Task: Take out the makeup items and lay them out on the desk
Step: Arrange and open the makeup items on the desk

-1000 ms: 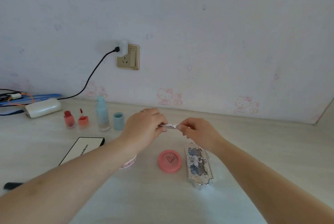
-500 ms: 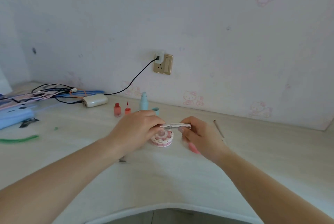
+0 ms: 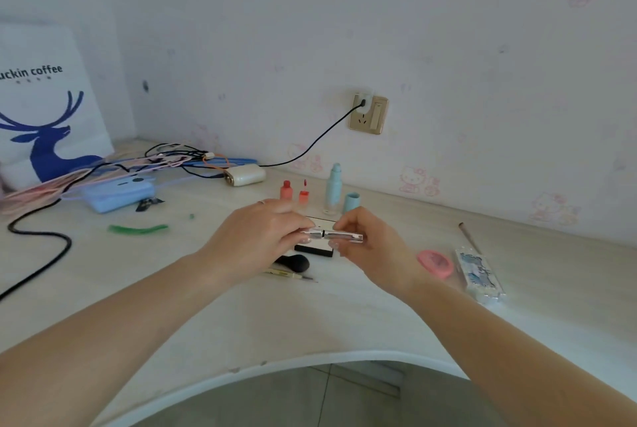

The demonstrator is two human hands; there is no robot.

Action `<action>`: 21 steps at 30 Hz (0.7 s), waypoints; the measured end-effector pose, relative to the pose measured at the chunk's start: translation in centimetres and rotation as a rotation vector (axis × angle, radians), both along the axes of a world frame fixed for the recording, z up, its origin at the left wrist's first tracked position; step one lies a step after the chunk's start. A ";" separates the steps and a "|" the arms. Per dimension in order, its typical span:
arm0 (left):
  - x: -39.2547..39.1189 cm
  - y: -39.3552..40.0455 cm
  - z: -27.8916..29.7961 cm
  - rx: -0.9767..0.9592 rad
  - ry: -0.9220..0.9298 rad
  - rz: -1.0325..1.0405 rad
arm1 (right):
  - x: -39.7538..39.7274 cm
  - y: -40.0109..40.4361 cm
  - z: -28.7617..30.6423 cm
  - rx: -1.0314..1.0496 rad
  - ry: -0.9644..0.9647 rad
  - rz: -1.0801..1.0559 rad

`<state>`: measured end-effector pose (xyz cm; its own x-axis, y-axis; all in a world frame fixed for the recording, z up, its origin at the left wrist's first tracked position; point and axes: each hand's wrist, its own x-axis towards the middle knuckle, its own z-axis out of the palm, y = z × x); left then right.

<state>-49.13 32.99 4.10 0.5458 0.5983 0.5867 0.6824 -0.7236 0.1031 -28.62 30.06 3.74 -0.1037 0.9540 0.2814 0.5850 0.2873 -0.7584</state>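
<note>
held level above the desk [image 3: 310,323]: slim silver makeup tube [image 3: 332,235], left hand [image 3: 262,237] pinching one end, right hand [image 3: 365,240] the other. likely light, rigid, slick; best gripped near the middle seam.

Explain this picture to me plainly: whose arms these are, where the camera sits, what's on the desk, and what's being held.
There is no machine here. A person wears a camera on the head, looking down at their own arms. The left hand and right hand each pinch one end of a slim silver tube above the desk; a thin gap shows at its middle. Laid out on the desk are a pink compact, an ornate silver case, two small red bottles, a pale blue bottle, and a black-edged box. Cables lie to the left.
</note>
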 end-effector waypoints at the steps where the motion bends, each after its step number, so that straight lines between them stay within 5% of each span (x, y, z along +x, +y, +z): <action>1: -0.5 0.0 -0.2 0.017 -0.001 0.002 | -0.4 0.0 -0.1 0.004 -0.012 0.003; 7: -1.9 -0.3 -0.6 0.094 0.018 0.006 | -1.9 -1.0 0.5 -0.249 0.105 0.073; 13: -3.6 -0.3 -1.7 -0.036 0.013 0.024 | -3.2 -0.7 -0.8 -0.112 0.128 0.078; 21: -5.2 -0.5 -2.8 0.045 0.062 0.008 | -4.5 -0.8 -1.7 -0.257 0.090 0.062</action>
